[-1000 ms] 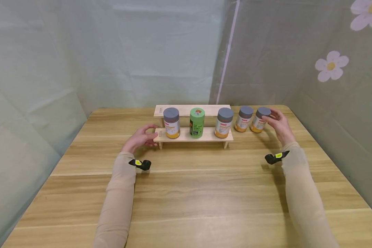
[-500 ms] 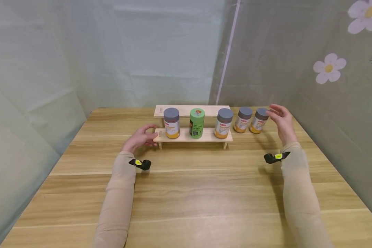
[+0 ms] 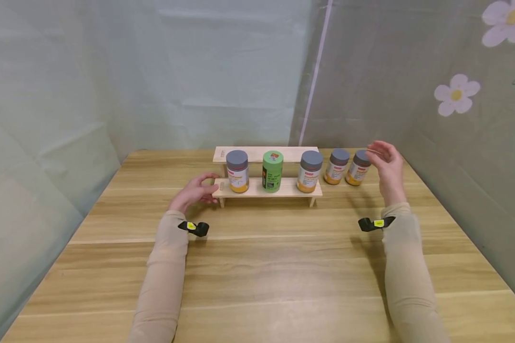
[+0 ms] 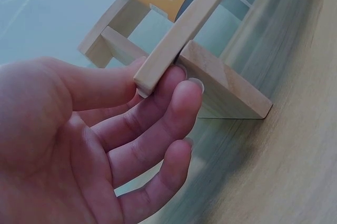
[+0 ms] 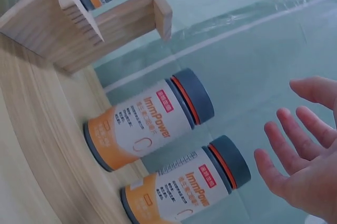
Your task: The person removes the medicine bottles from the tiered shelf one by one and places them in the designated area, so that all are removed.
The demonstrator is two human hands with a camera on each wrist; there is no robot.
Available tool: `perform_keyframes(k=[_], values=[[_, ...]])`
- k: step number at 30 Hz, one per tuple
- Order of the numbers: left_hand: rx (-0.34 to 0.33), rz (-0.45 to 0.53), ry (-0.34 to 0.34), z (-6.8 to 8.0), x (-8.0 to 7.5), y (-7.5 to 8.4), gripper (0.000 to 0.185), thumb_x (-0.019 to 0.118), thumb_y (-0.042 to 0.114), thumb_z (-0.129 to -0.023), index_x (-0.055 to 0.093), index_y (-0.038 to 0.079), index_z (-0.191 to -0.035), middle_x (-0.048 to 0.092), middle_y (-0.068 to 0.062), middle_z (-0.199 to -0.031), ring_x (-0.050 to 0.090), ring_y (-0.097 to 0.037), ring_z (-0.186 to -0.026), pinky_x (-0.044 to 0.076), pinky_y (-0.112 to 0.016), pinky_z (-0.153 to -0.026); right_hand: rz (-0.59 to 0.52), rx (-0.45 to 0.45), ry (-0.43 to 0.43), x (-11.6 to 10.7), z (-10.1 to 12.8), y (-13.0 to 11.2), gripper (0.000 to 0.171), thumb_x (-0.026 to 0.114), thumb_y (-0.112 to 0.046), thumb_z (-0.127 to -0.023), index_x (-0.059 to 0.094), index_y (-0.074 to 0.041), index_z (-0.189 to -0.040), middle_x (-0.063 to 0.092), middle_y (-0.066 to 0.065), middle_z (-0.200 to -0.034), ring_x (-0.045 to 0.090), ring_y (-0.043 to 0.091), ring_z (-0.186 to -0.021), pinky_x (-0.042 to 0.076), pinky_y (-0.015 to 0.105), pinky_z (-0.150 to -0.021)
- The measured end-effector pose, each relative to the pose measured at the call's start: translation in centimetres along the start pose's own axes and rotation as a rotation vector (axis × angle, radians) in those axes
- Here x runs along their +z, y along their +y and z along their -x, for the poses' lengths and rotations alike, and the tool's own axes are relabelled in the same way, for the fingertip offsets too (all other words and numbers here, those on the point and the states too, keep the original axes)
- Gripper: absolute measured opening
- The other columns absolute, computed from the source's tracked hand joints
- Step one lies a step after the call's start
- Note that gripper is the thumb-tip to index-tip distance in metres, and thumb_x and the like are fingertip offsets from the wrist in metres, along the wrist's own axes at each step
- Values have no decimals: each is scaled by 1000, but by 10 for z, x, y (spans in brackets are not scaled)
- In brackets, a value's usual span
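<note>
A two-step wooden rack point(image 3: 257, 188) stands at the back of the table. Its lower step carries a grey-lidded orange jar point(image 3: 237, 170), a green canister point(image 3: 272, 170) and another jar point(image 3: 310, 171). My left hand point(image 3: 196, 190) pinches the left end of the lower step point(image 4: 184, 29), thumb above and fingers point(image 4: 176, 103) beneath. Two more jars point(image 3: 338, 166) point(image 3: 359, 167) stand on the table right of the rack. My right hand point(image 3: 384, 162) hovers open beside the rightmost jar point(image 5: 187, 187), fingers point(image 5: 295, 129) spread, not touching it.
The wooden table point(image 3: 262, 267) is bordered by pale fabric walls at the back and left. A grey flowered wall point(image 3: 455, 90) runs close along the right edge. The rack's upper step point(image 3: 253, 153) holds nothing.
My right hand has come off the rightmost jar and risen a little, fingers spreading. The left hand, the rack and all jars stay where they were.
</note>
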State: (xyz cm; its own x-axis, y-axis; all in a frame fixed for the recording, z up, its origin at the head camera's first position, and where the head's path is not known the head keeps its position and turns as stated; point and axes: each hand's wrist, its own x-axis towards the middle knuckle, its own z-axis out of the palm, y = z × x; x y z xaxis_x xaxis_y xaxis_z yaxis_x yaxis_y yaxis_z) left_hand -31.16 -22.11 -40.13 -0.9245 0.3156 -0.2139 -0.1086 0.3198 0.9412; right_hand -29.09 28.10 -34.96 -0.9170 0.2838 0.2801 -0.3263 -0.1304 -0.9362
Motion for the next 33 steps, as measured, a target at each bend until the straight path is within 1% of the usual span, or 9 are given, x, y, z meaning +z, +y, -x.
perform_keyframes(k=[3,6,9,14,17,22,28,33], values=[[6,9,-6,-1,1,-1,55,51,15,-100,28,3,-148,66,5,-80,66,-8,-66,55,-24,-67,14,-9,-18,3,2,0,36,69,-3,-87,57,-11,-120,66,-6,-108,60,4,-99,46,13,-86],[9,12,-15,-2,-1,-1,55,51,15,-101,27,2,-149,67,6,-79,66,-7,-66,55,-24,-67,20,-16,-35,8,3,-1,38,69,-3,-88,56,-7,-123,66,-7,-106,60,4,-99,45,13,-87],[9,13,-17,-2,-2,-1,56,51,16,-101,26,3,-149,67,7,-79,67,-7,-66,55,-24,-68,9,-21,-67,11,3,-2,39,68,-3,-88,54,-6,-125,66,-7,-107,60,6,-100,46,14,-87],[7,7,-18,-1,-2,1,57,51,17,-101,26,4,-150,68,5,-80,67,-7,-67,55,-25,-68,-30,-11,-127,16,3,-1,37,66,-2,-89,54,-7,-124,66,-4,-108,61,9,-101,51,17,-85],[3,12,-23,-1,-1,0,58,52,18,-100,25,3,-150,68,6,-80,67,-7,-67,55,-25,-68,-89,15,-151,18,4,0,38,66,-2,-90,52,-4,-125,67,-2,-107,63,11,-100,53,19,-85],[6,13,-23,-1,-1,-1,58,51,17,-101,25,3,-150,68,7,-78,67,-7,-66,54,-24,-66,-207,78,-191,24,6,0,36,63,-4,-92,49,-2,-126,65,3,-109,64,15,-103,55,24,-89],[20,13,-17,-2,-1,-3,55,51,16,-101,26,2,-148,67,7,-77,67,-7,-66,55,-24,-66,-234,102,-226,27,8,1,26,58,-4,-95,52,-3,-120,62,5,-110,63,17,-104,55,25,-90],[31,26,-15,-3,0,-3,54,50,15,-101,27,1,-148,67,8,-75,66,-6,-64,54,-23,-64,-253,146,-247,31,8,3,24,56,-4,-97,51,-2,-120,61,5,-111,61,16,-104,55,25,-91]])
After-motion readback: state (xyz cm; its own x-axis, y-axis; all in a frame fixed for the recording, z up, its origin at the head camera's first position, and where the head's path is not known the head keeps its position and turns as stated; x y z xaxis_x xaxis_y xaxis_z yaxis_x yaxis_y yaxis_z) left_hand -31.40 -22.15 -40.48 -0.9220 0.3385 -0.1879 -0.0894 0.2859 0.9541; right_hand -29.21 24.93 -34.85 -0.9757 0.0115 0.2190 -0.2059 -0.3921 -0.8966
